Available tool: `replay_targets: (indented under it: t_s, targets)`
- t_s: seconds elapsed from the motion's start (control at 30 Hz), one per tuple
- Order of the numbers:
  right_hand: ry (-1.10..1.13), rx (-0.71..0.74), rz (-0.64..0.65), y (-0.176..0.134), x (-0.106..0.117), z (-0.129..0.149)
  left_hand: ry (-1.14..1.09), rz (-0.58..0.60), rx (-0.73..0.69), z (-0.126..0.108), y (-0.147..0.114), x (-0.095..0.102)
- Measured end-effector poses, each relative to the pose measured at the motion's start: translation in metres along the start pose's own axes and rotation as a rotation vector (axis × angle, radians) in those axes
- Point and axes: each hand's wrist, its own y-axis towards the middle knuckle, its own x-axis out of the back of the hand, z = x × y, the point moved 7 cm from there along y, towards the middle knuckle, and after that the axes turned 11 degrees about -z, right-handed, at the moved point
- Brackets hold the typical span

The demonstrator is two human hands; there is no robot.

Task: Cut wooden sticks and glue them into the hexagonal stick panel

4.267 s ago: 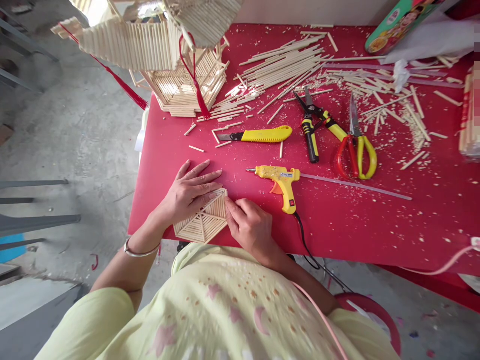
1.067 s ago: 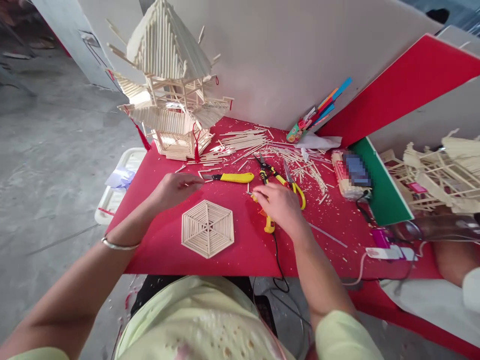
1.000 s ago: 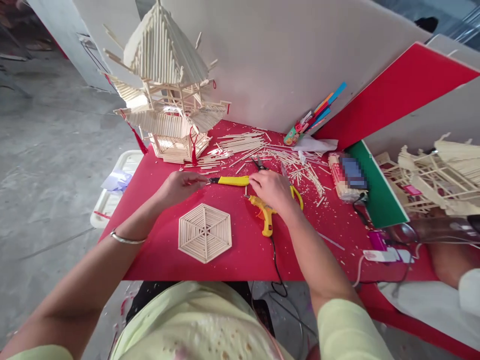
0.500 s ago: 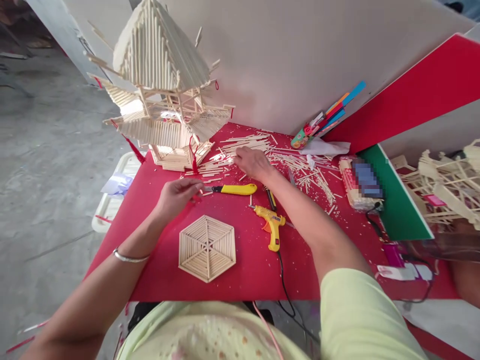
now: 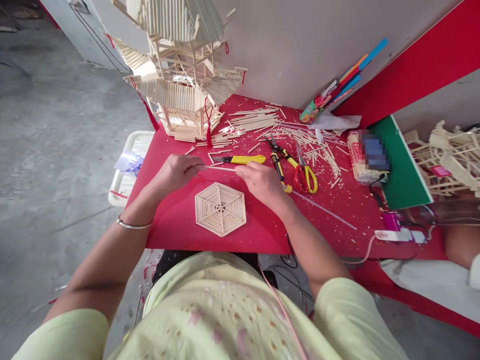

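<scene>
Between my two hands a thin wooden stick (image 5: 221,169) is stretched out level above the red table. My left hand (image 5: 176,172) pinches its left end, and my right hand (image 5: 262,182) has its fingers closed on the right end. Just below lies a flat hexagonal panel (image 5: 220,210) made of sticks. Behind the held stick rests a yellow utility knife (image 5: 247,159). Pliers with yellow and black handles (image 5: 278,159) and scissors with red and yellow handles (image 5: 305,175) lie right of my right hand. My right hand and forearm hide most of the glue gun.
A tall stick-built pagoda (image 5: 180,95) with red tassels stands at the back left. Loose sticks (image 5: 258,120) are strewn across the back of the red table (image 5: 172,225). A pen holder (image 5: 309,111), a green board (image 5: 401,170) and a power strip (image 5: 397,235) are on the right.
My right hand has come back from the stick pile toward me and now grips a stick's right end, with my left hand on its other end. The view has tilted down and shifted left.
</scene>
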Motion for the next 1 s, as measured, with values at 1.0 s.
replay_targets:
  t_s: [1.0]
  targets:
    - [0.041, -0.472, -0.175, -0.122, -0.031, 0.004, -0.011, 0.061, -0.087, 0.004, -0.019, -0.046]
